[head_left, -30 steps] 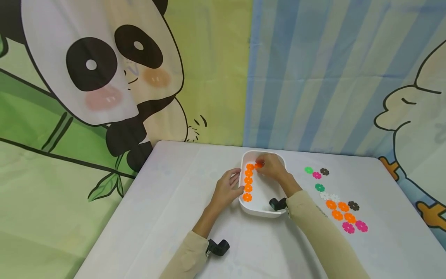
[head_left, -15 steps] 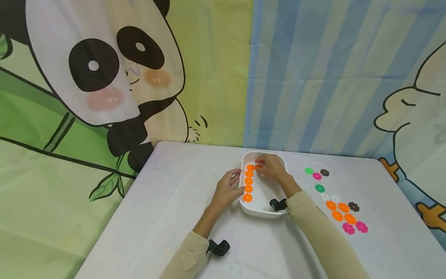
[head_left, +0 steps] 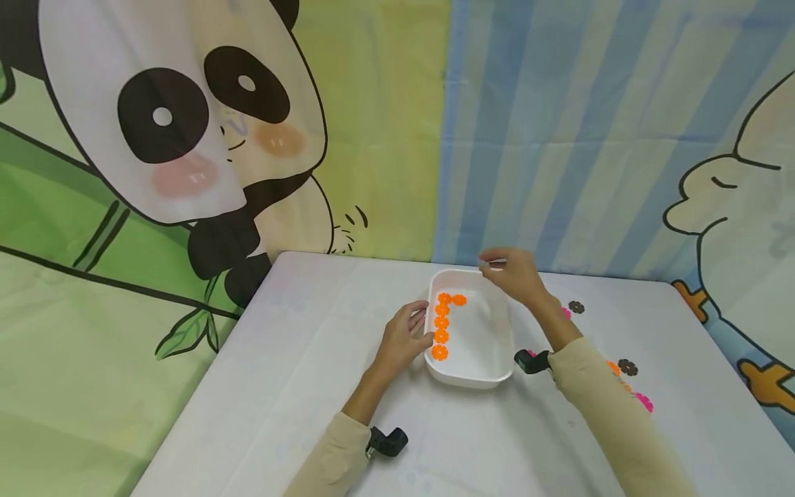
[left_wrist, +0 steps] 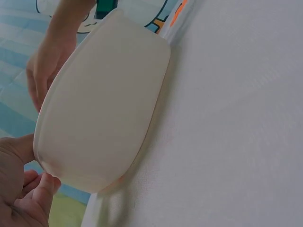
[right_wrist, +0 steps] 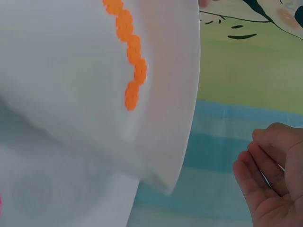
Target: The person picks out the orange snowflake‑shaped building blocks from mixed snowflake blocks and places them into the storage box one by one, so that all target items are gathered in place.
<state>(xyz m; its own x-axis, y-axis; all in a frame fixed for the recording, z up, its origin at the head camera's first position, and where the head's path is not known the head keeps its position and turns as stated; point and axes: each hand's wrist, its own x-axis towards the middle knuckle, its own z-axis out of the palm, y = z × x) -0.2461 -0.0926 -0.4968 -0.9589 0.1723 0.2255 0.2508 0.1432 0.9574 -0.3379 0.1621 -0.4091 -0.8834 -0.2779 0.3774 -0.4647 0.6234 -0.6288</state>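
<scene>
A white plastic tray point(head_left: 468, 378) stands on the table with orange flower-shaped discs inside. Several form a column point(head_left: 441, 322) along its left side, and one disc point(head_left: 459, 300) sits right of the column's top. My left hand point(head_left: 400, 338) grips the tray's left edge; in the left wrist view its thumb point(left_wrist: 21, 147) and fingertips lie at either side of the rim. Over the far right corner of the tray is my right hand point(head_left: 515, 276), fingers loosely bent. The right wrist view shows nothing between those fingers point(right_wrist: 262, 165).
Right of the tray more flower-shaped discs lie on the white table point(head_left: 348, 310), partly hidden by the right arm: a dark one point(head_left: 628, 367), a pink one point(head_left: 644, 402) and some orange. A printed cloth point(head_left: 385, 124) hangs behind the table.
My right hand has let go of an orange disc at the top of the column, then moved up and right out of the tray. The left hand stays in place.
</scene>
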